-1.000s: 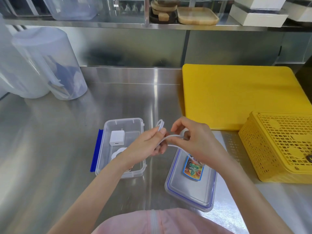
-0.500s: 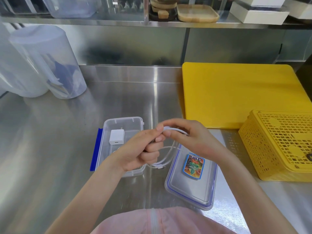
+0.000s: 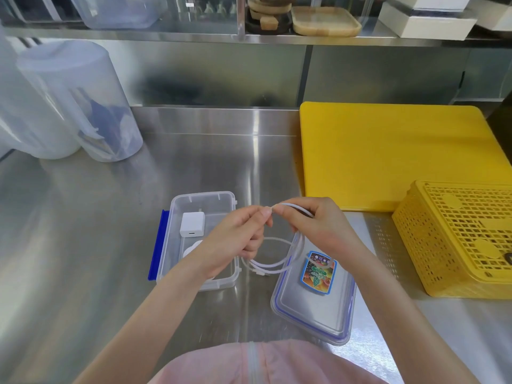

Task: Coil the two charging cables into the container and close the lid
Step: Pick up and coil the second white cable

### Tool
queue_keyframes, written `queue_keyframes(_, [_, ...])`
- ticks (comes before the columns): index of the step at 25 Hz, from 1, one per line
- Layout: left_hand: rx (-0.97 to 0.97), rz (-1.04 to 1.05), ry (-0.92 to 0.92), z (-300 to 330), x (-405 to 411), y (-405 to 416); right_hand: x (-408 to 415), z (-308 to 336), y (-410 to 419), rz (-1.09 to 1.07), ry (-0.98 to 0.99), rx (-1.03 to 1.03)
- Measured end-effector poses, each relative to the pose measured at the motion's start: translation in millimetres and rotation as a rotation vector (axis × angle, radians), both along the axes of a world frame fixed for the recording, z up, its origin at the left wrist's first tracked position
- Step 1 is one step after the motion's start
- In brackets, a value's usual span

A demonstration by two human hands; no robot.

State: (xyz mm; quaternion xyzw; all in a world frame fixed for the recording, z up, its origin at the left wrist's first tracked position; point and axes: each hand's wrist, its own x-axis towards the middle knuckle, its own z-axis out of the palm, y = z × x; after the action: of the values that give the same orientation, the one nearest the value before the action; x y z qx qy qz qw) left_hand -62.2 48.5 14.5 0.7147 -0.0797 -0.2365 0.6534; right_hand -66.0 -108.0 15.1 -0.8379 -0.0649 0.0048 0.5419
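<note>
At the bottom centre of the frame is a pink garment [image 3: 249, 364], with both forearms reaching up from it. Right of centre, low, the lid [image 3: 313, 309] lies flat on the steel counter [image 3: 83, 273], a colourful label on its upper part. Left of it stands the open container [image 3: 199, 200] with a blue strip along its left edge; a white charger [image 3: 192, 224] lies inside, and below the charger something white and round shows, mostly hidden by the left wrist.

The two hands meet at mid-frame, above the gap between container and lid. The left hand [image 3: 235, 239] has its fingers curled round the white cable [image 3: 277, 264], and the right hand [image 3: 318, 225] pinches a loop of it at the fingertips, touching the left thumb. The cable's loops hang below the hands, over the lid's upper left edge.

At right sits a yellow basket [image 3: 457, 239], behind it a yellow board [image 3: 388, 156]. Upper left stand clear jugs [image 3: 83, 106]. A shelf [image 3: 277, 38] runs along the top with wooden trays [image 3: 324, 20].
</note>
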Motion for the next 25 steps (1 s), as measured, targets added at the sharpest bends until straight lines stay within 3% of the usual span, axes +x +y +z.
queue_keyframes(3, [0.009, 0.077, -0.078, 0.3, 1.6, 2.2, 0.9, 5.3, -1.2, 0.028, 0.004, 0.041])
queue_keyframes(7, [-0.129, 0.173, -0.017, 7.8, 13.2, 20.2, 5.7, -8.9, -14.0, -0.041, 0.035, -0.018])
queue_keyframes(15, [-0.148, 0.149, -0.034, 16.6, 22.3, 27.3, 26.0, -67.8, -20.8, -0.235, 0.162, -0.226])
queue_keyframes(20, [-0.145, 0.115, -0.048, 21.9, 22.2, 28.9, 37.9, -90.2, -6.0, -0.284, 0.221, -0.218])
queue_keyframes(25, [-0.282, 0.120, 0.040, 32.8, 20.9, 37.1, 52.6, -87.9, 11.0, -0.177, 0.345, -0.227])
